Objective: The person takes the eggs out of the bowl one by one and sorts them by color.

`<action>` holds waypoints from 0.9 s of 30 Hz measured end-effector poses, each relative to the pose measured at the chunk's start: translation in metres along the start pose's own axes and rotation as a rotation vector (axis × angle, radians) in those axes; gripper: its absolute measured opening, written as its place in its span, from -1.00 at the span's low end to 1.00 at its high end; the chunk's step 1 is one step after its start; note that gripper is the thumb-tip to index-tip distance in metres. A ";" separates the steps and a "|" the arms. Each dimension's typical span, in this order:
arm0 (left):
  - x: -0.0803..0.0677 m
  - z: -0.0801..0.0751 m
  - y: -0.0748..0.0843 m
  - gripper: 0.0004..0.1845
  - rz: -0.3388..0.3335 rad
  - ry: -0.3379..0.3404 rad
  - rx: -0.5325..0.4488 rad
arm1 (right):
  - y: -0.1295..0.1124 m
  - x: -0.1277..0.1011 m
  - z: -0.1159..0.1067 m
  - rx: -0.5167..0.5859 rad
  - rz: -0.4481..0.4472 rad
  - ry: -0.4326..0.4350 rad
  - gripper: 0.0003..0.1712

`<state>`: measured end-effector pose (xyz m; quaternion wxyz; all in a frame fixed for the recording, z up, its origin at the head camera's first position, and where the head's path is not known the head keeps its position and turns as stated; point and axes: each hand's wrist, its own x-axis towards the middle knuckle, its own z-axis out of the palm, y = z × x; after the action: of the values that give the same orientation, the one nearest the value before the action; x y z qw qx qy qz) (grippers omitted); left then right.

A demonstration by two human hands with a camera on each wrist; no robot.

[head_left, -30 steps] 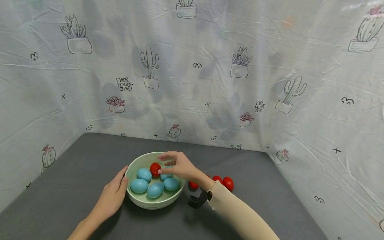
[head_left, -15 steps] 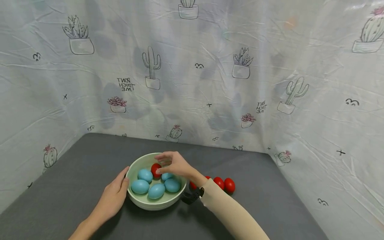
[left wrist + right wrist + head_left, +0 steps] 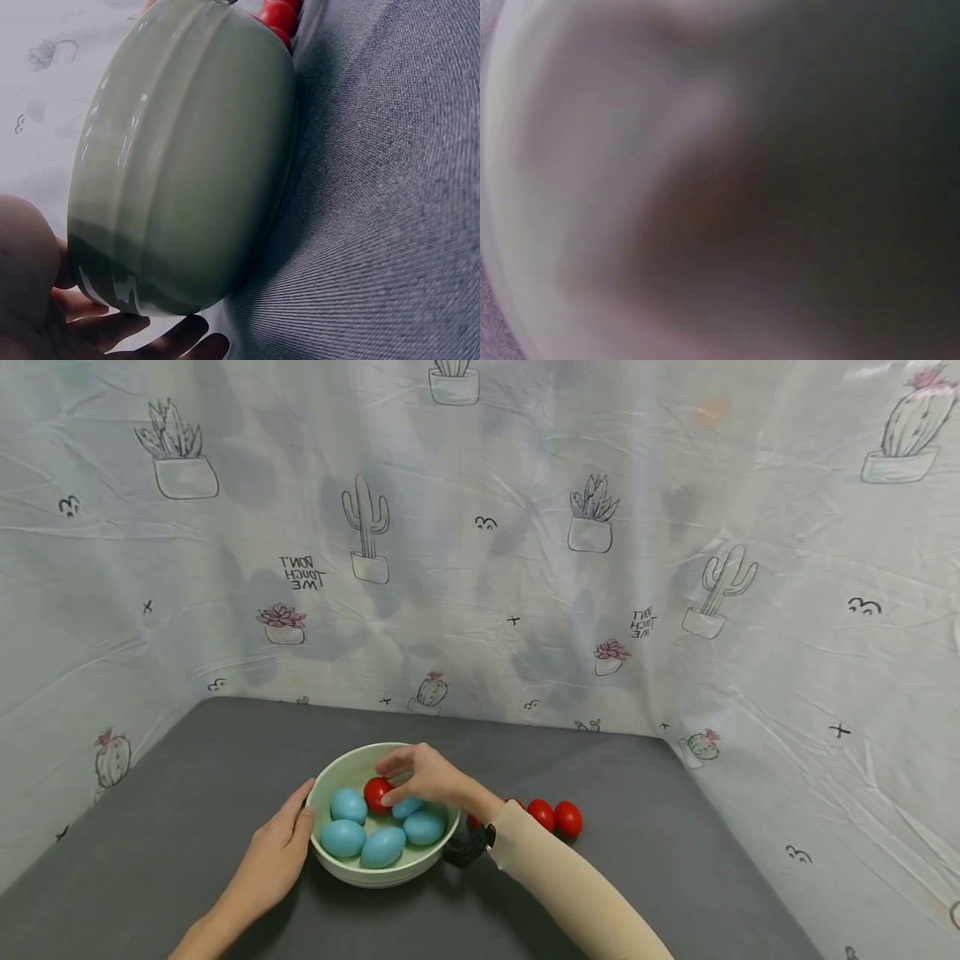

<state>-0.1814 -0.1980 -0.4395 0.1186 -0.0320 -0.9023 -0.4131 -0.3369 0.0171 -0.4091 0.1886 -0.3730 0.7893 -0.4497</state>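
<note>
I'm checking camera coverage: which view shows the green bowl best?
The head view: it shows the green bowl from above, with the blue eggs inside. The left wrist view shows only its outer side, close up. The right wrist view is badly blurred; a pale curved edge there may belong to it.

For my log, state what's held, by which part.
Left hand merely touches the green bowl from outside. Right hand reaches the red egg from the right; whether it's gripped is unclear.

Wrinkled cactus-print sheeting (image 3: 450, 577), probably plastic, dark grey tabletop (image 3: 660, 860) below
</note>
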 end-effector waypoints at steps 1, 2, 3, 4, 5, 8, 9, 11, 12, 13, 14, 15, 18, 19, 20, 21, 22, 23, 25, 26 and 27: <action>0.000 0.000 0.000 -0.39 0.000 -0.001 0.002 | 0.000 0.000 0.001 0.008 0.002 -0.014 -0.42; 0.000 0.000 -0.001 -0.40 0.000 0.000 0.004 | 0.000 0.000 0.001 0.014 0.002 -0.028 -0.42; 0.000 0.000 -0.001 -0.40 0.000 0.000 0.004 | 0.000 0.000 0.002 0.020 0.005 -0.042 -0.42; 0.000 0.000 -0.001 -0.40 0.000 0.000 0.004 | 0.000 0.000 0.003 0.023 0.006 -0.054 -0.42; 0.000 0.000 -0.001 -0.40 0.002 0.003 0.002 | 0.000 0.000 0.004 0.021 0.005 -0.068 -0.43; 0.000 0.000 -0.001 -0.40 0.007 0.010 0.006 | -0.001 -0.001 0.007 -0.016 -0.013 -0.114 -0.43; 0.000 0.000 -0.001 -0.40 0.007 0.011 0.007 | -0.002 -0.001 0.008 -0.040 -0.025 -0.129 -0.44; -0.001 0.000 0.000 -0.40 0.008 0.012 0.009 | -0.003 -0.002 0.010 -0.087 -0.046 -0.157 -0.44; -0.001 -0.001 0.000 -0.40 0.006 0.010 0.009 | -0.004 -0.003 0.011 -0.108 -0.053 -0.165 -0.44; -0.001 -0.001 0.001 -0.40 0.005 0.007 0.008 | -0.005 -0.005 0.012 -0.133 -0.060 -0.170 -0.44; -0.001 -0.001 0.001 -0.40 0.006 0.004 0.005 | -0.006 -0.006 0.013 -0.148 -0.063 -0.172 -0.44; -0.001 -0.001 0.001 -0.40 0.006 0.001 0.002 | -0.006 -0.007 0.013 -0.160 -0.064 -0.172 -0.44; -0.001 -0.001 0.001 -0.39 0.003 -0.002 -0.002 | -0.008 -0.011 0.014 -0.181 -0.065 -0.168 -0.44; 0.000 -0.001 0.001 -0.39 0.003 0.000 -0.001 | -0.009 -0.012 0.014 -0.189 -0.068 -0.167 -0.44; 0.000 -0.001 0.001 -0.39 0.004 0.003 -0.001 | -0.010 -0.012 0.015 -0.193 -0.070 -0.169 -0.44; 0.000 -0.002 0.000 -0.40 0.003 0.005 -0.002 | -0.011 -0.012 0.015 -0.202 -0.073 -0.172 -0.44; 0.001 -0.002 0.000 -0.40 0.002 0.007 -0.001 | -0.011 -0.012 0.016 -0.209 -0.075 -0.177 -0.44; 0.001 -0.002 0.000 -0.40 0.004 0.009 -0.003 | -0.012 -0.012 0.016 -0.215 -0.076 -0.182 -0.44; 0.001 -0.001 -0.001 -0.40 0.007 0.006 -0.004 | -0.013 -0.012 0.017 -0.226 -0.073 -0.195 -0.45; 0.000 -0.001 -0.001 -0.40 0.006 0.004 -0.007 | -0.013 -0.012 0.017 -0.230 -0.068 -0.204 -0.45; 0.000 -0.001 -0.001 -0.40 0.007 0.001 -0.008 | -0.013 -0.012 0.017 -0.235 -0.064 -0.212 -0.45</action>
<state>-0.1817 -0.1995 -0.4398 0.1206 -0.0356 -0.9005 -0.4164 -0.3126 0.0125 -0.4071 0.2116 -0.4631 0.7997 -0.3183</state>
